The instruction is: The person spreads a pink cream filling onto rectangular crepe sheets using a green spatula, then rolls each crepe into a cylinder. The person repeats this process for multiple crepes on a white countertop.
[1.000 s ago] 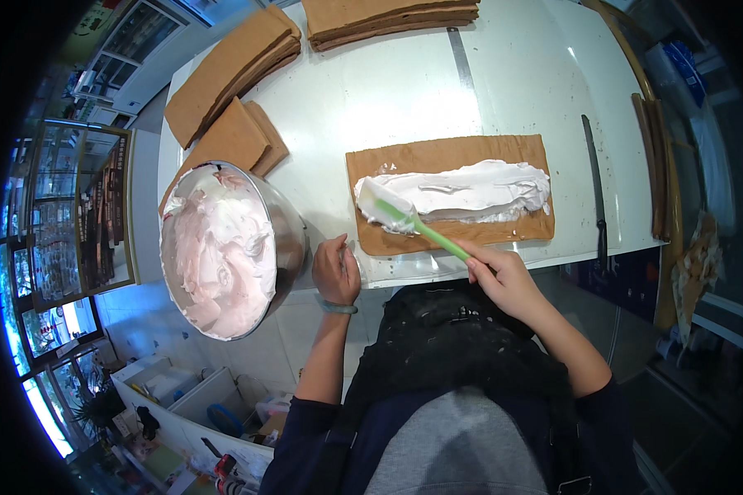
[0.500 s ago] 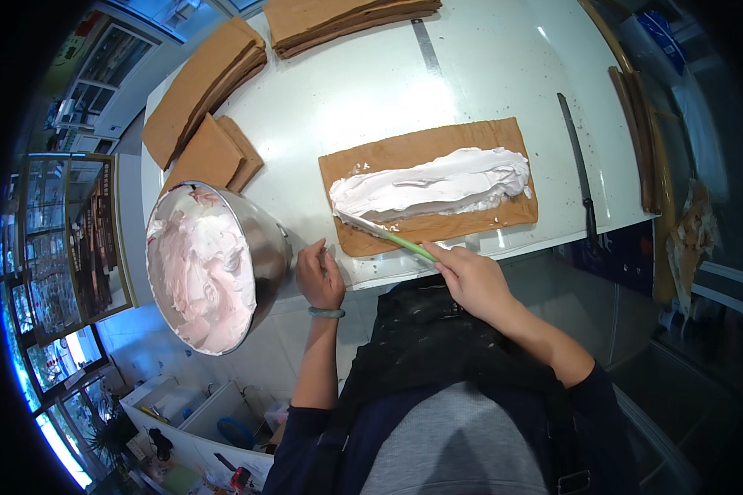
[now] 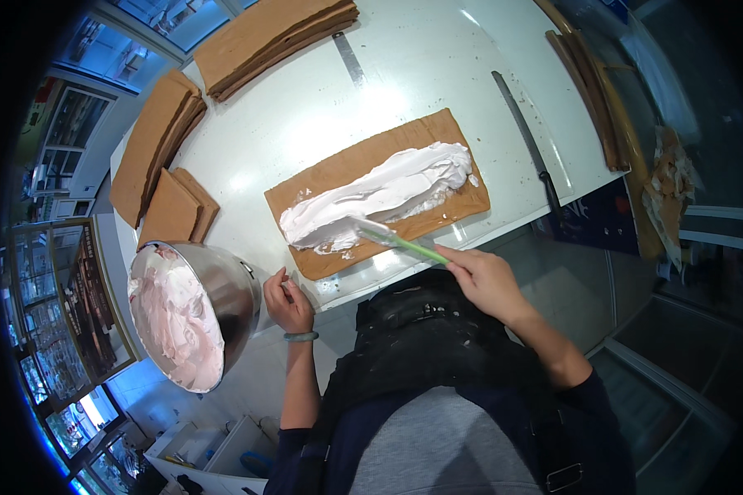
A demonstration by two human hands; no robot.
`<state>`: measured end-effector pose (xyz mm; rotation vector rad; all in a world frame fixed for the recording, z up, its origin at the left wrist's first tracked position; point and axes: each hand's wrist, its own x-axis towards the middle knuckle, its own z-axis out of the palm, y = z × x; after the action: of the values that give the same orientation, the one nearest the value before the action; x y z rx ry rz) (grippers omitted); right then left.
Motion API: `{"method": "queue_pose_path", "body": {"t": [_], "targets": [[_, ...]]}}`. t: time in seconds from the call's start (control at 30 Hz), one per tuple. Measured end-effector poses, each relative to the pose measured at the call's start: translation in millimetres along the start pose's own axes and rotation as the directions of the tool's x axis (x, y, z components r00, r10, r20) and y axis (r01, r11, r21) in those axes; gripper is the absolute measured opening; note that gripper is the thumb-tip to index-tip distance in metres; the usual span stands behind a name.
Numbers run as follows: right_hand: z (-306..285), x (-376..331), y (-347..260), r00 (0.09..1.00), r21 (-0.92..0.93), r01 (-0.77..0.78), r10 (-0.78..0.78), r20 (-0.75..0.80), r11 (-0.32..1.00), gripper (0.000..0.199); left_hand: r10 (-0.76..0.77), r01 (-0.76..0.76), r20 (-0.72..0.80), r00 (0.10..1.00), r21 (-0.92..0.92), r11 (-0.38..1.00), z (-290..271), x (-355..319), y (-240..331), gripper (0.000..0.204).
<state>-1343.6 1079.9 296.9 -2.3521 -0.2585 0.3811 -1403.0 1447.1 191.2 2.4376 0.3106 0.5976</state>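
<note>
My right hand [image 3: 485, 280] grips a green-handled spatula [image 3: 392, 240]. Its blade lies in the white cream [image 3: 380, 195] spread along a brown rectangular cake sheet [image 3: 456, 141] on the white table [image 3: 404, 66]. My left hand [image 3: 287, 300], a green bracelet on its wrist, rests at the table's near edge beside a steel bowl [image 3: 231, 289] full of pale pink cream; its fingers are loosely curled and hold nothing.
Stacks of brown cake sheets [image 3: 264, 33] lie at the table's far side, with more at the left [image 3: 153, 144] and a smaller pile [image 3: 173, 210] by the bowl. A long knife [image 3: 524, 140] lies to the right. More brown sheets [image 3: 590, 91] line the right edge.
The view has swung, so the table sits tilted in the picture. My right hand has kept sweeping the spatula across the cream. My left hand stays at the table edge by the bowl.
</note>
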Motion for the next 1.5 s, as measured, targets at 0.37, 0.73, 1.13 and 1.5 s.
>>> {"method": "queue_pose_path", "body": {"t": [0.37, 0.73, 1.13, 1.5], "targets": [[-84, -37, 70, 0.932, 0.169, -0.291, 0.319, -0.172, 0.942, 0.034, 0.013, -0.013, -0.016, 1.0, 0.005, 1.0, 2, -1, -1, 0.026], [-88, -23, 83, 0.905, 0.84, -0.396, 0.311, 0.29, 0.37, 0.042, 0.022, -0.022, -0.012, 1.0, -0.008, 1.0, 2, 0, -3, 0.026], [-76, -28, 29, 0.886, -0.284, -0.18, 0.029, -0.463, 0.942, 0.043, 0.036, -0.036, -0.029, 0.999, 0.002, 0.999, 1, 1, 3, 0.028], [-69, 8, -40, 0.962, -0.678, -0.203, 0.014, -0.273, 0.706, 0.048, -0.037, 0.037, 0.025, 0.999, -0.02, 0.999, -1, -1, -3, 0.028]]}}
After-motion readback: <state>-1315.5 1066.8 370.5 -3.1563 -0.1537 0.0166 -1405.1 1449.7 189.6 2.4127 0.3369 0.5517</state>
